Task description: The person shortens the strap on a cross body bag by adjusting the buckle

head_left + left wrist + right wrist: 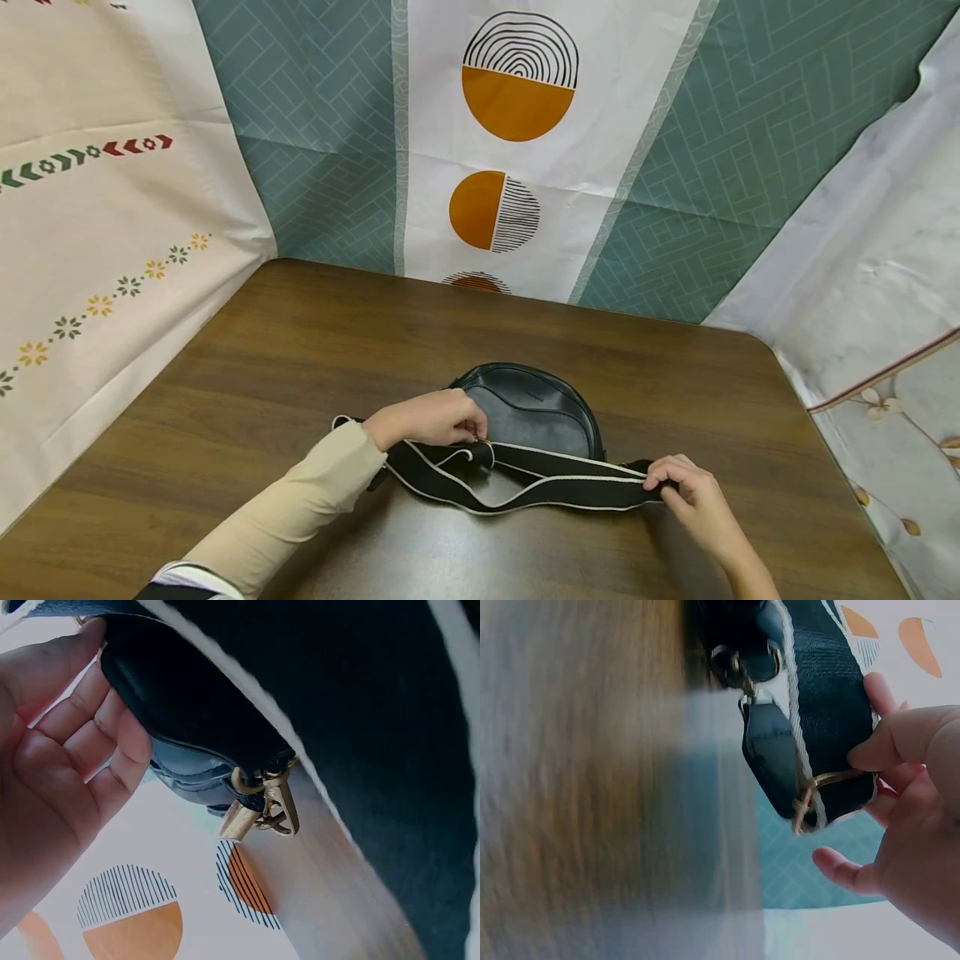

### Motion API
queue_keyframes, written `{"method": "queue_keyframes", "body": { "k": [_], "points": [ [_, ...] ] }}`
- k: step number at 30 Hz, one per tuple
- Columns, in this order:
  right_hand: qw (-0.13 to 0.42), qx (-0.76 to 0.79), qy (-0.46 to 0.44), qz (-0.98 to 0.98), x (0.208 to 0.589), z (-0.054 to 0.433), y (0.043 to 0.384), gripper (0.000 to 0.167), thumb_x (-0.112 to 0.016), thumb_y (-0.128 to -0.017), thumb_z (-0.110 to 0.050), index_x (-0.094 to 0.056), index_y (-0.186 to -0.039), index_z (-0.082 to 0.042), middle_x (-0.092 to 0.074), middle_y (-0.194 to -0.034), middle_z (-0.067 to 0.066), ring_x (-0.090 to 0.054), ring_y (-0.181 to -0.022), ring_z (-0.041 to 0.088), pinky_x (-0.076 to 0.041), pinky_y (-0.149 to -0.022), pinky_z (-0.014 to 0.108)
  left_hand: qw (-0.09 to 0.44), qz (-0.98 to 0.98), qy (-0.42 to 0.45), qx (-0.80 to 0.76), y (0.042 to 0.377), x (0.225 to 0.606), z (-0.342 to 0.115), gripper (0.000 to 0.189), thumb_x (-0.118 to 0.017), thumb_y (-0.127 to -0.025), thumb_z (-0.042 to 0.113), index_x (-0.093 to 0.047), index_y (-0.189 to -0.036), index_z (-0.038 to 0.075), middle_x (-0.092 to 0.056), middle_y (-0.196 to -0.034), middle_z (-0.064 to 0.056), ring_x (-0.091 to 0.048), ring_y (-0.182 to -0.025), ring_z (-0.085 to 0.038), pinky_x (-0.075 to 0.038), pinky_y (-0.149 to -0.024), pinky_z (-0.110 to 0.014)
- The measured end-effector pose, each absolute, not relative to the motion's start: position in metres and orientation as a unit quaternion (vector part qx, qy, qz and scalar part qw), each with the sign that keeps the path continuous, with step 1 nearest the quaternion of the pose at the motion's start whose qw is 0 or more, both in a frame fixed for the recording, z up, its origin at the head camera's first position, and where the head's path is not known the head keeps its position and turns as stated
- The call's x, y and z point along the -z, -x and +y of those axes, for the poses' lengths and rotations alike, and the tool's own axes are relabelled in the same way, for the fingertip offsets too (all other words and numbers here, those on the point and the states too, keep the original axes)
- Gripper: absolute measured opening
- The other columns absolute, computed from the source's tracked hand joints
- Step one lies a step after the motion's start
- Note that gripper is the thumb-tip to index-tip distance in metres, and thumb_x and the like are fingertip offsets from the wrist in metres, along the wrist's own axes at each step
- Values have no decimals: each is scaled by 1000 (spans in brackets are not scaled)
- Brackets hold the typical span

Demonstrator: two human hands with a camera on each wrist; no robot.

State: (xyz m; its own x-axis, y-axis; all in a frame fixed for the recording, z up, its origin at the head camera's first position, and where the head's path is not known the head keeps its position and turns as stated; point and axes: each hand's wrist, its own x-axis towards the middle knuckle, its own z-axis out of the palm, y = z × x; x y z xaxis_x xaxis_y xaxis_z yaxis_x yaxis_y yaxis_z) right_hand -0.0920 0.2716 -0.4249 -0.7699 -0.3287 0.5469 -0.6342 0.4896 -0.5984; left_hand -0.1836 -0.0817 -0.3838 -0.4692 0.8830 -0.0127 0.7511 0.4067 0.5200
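A black crossbody bag (525, 408) with a rounded top lies on the wooden table. Its wide black strap (540, 493), edged in white, stretches in a loop along the front. My left hand (438, 418) pinches the strap near a gold metal piece, just in front of the bag; that piece is mostly hidden by the fingers. At the strap's right end, my right hand (692, 493) grips the webbing between thumb and fingers. The right wrist view shows a gold slider (836, 778) beside that thumb. A gold clasp (281, 804) hangs at the bag's side in the left wrist view.
The brown wooden table (300, 333) reaches back to a hanging green and white cloth (322, 167). Patterned pale cloths hang along the left (112, 250) and right (862, 250) sides of the table.
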Motion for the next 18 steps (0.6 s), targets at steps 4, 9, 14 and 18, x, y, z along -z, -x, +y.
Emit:
{"method": "queue_keyframes", "body": {
  "k": [4, 9, 14, 18],
  "points": [
    [192, -395, -263, -859, 424, 273, 92, 46, -52, -53, 33, -59, -68, -10, -59, -76, 3, -50, -78, 3, -34, -74, 7, 144, 833, -484, -226, 183, 384, -81, 12, -59, -82, -1, -65, -83, 10, -61, -76, 7, -54, -69, 0, -43, -65, -16],
    [208, -368, -254, -870, 425, 270, 95, 39, -60, -48, 26, -58, -65, -10, -57, -69, 2, -50, -69, 8, -35, -66, 10, 113, 846, -480, -206, 180, 388, -78, 13, -60, -80, -1, -67, -82, 10, -62, -76, 5, -54, -69, -2, -44, -64, -18],
    [211, -351, -264, -873, 424, 265, 96, 37, -73, -49, 13, -59, -65, -17, -58, -69, -5, -50, -66, 6, -36, -62, 13, 46, 862, -475, -169, 173, 393, -75, 10, -65, -75, 3, -65, -75, 14, -55, -71, 6, -51, -65, -3, -41, -59, -17],
    [233, -337, -274, -870, 424, 261, 97, 37, -79, -48, 6, -57, -62, -20, -56, -66, -9, -51, -63, 5, -37, -59, 13, -9, 876, -454, -161, 169, 396, -75, 16, -68, -70, 8, -57, -63, 18, -47, -59, 11, -45, -55, -3, -37, -50, -18]
  ]
}}
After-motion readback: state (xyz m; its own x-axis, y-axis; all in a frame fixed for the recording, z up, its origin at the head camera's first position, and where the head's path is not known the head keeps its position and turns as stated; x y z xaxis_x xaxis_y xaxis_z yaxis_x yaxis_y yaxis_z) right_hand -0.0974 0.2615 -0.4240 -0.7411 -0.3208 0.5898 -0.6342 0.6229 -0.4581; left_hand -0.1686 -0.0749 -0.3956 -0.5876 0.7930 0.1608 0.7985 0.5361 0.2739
